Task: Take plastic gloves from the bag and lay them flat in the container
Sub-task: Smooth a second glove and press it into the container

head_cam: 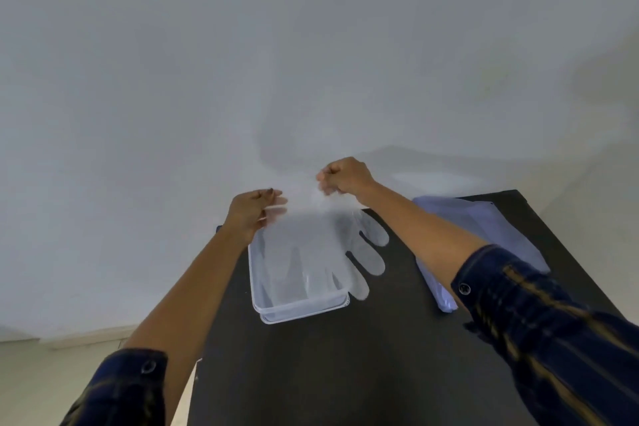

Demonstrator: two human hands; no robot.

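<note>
A clear plastic glove [323,249] hangs stretched between my two hands above a transparent rectangular container [300,310] on the dark table. My left hand [254,211] pinches the glove's cuff at its left corner. My right hand [344,176] grips the cuff's right corner, a little higher. The glove's fingers point toward me and to the right, and some of them droop past the container's right rim. A pale, bluish plastic bag [484,239] lies on the table to the right, partly hidden behind my right forearm.
The narrow dark table [363,373] stands against a plain white wall [242,62]. Its left edge runs just beside the container, with light flooring [41,380] beyond and below. My dark plaid sleeves fill the lower corners of the view.
</note>
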